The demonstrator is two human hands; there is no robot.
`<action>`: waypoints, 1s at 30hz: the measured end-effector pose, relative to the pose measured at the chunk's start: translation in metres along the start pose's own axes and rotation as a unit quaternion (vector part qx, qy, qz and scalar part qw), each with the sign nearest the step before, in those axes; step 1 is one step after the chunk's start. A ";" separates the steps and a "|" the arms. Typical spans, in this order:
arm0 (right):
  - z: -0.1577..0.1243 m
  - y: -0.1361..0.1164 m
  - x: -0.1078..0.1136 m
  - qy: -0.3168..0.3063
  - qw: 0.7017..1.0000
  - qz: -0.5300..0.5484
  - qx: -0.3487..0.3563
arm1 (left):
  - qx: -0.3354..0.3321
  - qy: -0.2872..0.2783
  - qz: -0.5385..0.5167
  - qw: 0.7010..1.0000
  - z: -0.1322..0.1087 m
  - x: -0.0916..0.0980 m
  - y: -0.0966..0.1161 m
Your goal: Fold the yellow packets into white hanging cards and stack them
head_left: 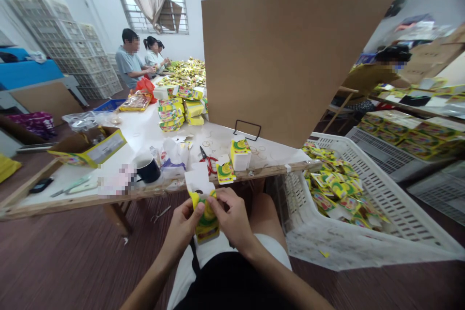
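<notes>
Between my two hands, above my lap, is a small yellow-green printed carton (207, 223) with a white flap standing up at its top. My left hand (187, 218) grips its left side, thumb on the front. On the upper right edge, the fingers of my right hand (230, 210) pinch the carton. Just beyond, a flat yellow-green card (225, 173) lies at the table edge, beside a stack of cards (240, 155) with white sides. Red-handled scissors (208, 160) rest left of that stack.
A white plastic crate (363, 240) full of small yellow packets stands at my right. A large cardboard sheet (283, 63) rises from the table. A dark mug (147, 168) and an open carton (94, 147) are on the left. Co-workers sit or stand farther back.
</notes>
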State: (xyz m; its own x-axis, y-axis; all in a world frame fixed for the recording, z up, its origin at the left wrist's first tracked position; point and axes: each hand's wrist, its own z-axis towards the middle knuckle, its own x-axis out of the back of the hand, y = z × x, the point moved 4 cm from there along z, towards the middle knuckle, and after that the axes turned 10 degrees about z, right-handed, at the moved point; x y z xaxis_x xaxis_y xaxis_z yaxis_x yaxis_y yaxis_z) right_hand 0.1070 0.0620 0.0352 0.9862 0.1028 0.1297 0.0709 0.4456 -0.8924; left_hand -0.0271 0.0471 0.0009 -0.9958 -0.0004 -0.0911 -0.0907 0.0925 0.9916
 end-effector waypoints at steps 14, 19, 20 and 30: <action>0.000 0.016 0.001 0.005 0.999 -0.014 -0.029 | -0.040 0.030 0.015 0.999 0.002 0.003 0.006; 0.004 0.021 0.010 -0.001 0.988 0.137 -0.066 | -0.054 0.011 -0.015 0.998 -0.003 -0.002 0.012; 0.004 0.020 0.012 -0.013 0.986 0.158 -0.056 | -0.054 0.001 -0.021 0.998 -0.004 -0.003 0.013; 0.012 0.008 0.028 -0.139 0.986 0.080 -0.035 | -0.044 -0.128 -0.018 0.991 -0.010 -0.009 0.012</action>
State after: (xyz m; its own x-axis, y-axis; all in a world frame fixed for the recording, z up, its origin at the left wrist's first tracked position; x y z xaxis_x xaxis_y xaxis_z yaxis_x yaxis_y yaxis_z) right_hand 0.1338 0.0793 0.0369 0.9072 0.4112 0.0886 -0.0634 0.3418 -0.9376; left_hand -0.0195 0.0382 0.0145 -0.9582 0.2521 -0.1351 -0.1369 0.0103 0.9905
